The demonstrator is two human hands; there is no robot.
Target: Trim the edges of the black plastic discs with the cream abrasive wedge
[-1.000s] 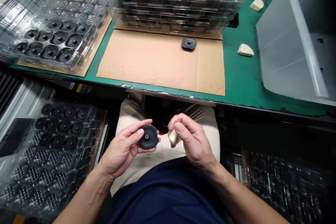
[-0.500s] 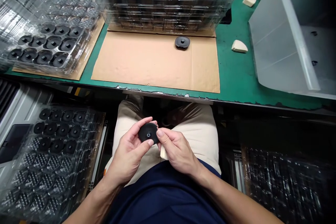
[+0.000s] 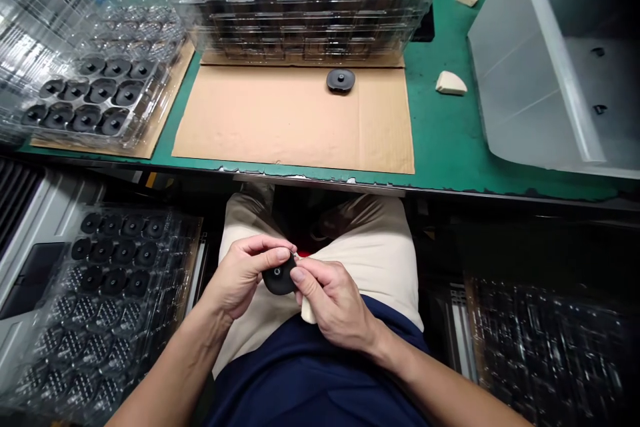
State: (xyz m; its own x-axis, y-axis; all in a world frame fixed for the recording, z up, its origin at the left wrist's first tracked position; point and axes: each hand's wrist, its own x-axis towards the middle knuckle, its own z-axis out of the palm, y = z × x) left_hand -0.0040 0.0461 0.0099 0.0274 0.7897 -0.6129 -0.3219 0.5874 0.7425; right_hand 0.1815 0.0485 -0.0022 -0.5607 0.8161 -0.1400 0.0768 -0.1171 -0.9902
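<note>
Over my lap, my left hand (image 3: 245, 273) pinches the upper edge of a black rounded part (image 3: 278, 278) with a small ring-shaped hub at its centre. Fingers of my right hand (image 3: 333, 293) are closed at the part's right edge, the thumb lying against it. A cream-coloured block (image 3: 308, 311), like a piece of sponge, sticks out below the right fingers, held in that hand. A similar black part (image 3: 341, 81) lies on the cardboard sheet (image 3: 280, 120) on the bench.
Stacked clear trays (image 3: 305, 20) stand behind the cardboard. Trays of black parts (image 3: 103, 90) sit at left, with another tray stack (image 3: 115, 280) low on the left. Two cream blocks (image 3: 451, 83) lie near a large translucent bin (image 3: 530, 80). More trays (image 3: 550, 347) are low right.
My left hand has shifted its grip from around the black part's sides to its upper edge, and the part has turned. My right hand has moved slightly down, still holding the cream block.
</note>
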